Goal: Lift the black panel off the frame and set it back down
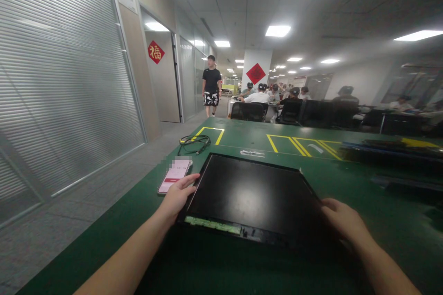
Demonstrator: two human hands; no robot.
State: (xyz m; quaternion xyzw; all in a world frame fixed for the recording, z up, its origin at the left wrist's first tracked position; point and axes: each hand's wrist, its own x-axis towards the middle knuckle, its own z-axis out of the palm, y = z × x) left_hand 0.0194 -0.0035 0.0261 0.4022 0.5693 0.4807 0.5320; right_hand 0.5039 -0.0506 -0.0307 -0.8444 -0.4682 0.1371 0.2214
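Observation:
A black LCD screen panel (249, 193) is held between my two hands, low over the green table. Along its near edge runs a strip of green circuit board (212, 224). My left hand (178, 196) grips the panel's left edge, thumb and fingers closed on the frame. On the opposite side, my right hand (341, 216) holds the right edge, its fingertips partly hidden beneath. Just beyond my left hand lies a phone (169, 183) with a lit screen.
A coiled black cable (194, 144) lies behind the phone on the green table (238, 133), which carries yellow tape markings. Dark flat panels (391, 150) are stacked at the right. A person (212, 85) stands in the aisle; others sit at desks behind black chairs (247, 111).

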